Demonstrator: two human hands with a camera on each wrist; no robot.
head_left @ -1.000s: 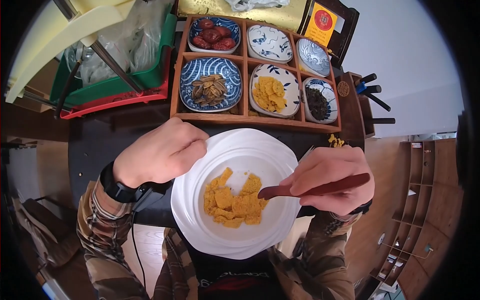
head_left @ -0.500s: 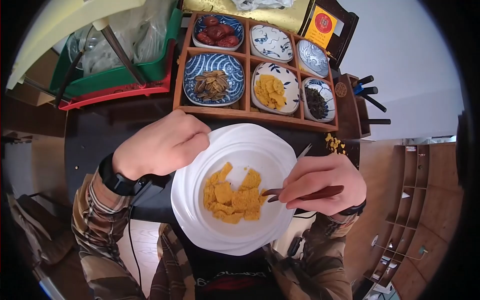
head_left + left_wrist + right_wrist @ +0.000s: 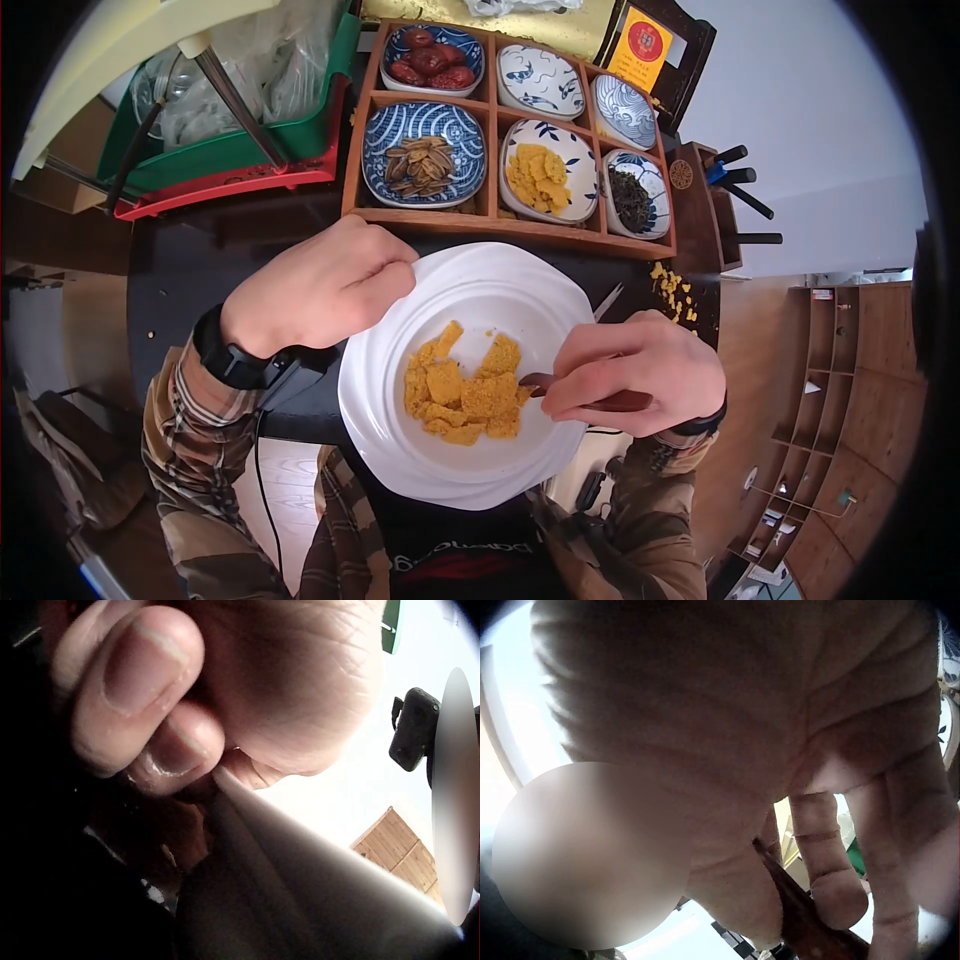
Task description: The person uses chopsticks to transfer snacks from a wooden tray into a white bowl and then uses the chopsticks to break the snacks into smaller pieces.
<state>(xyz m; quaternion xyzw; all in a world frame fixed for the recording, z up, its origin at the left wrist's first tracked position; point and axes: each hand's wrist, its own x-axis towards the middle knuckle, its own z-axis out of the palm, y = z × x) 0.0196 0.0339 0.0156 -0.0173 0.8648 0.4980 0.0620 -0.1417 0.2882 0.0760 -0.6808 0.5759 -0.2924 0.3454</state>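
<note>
My left hand (image 3: 325, 285) grips the upper left rim of a white bowl (image 3: 390, 455); the left wrist view shows curled fingers (image 3: 154, 671) pinching that rim. Flat, crumbly yellow crisps (image 3: 465, 395) lie in the bowl. On its right side my right hand (image 3: 640, 375) holds dark reddish wooden tongs (image 3: 618, 402). Their tips reach the right edge of the crisps. In the right wrist view the tongs (image 3: 802, 911) run between thumb and fingers, with the tip end out of sight.
Beyond the bowl stands a divided wooden tray (image 3: 430, 218) of patterned dishes with red dates, seeds, yellow crisps and dark leaves. Yellow crumbs (image 3: 672, 290) and a pointed metal tip (image 3: 608, 300) lie right. A green and red basket (image 3: 225, 165) stands back left.
My right hand has shifted slightly left and turned, bringing the tongs' tips against the crisps at the right. The left hand keeps its grip on the rim.
</note>
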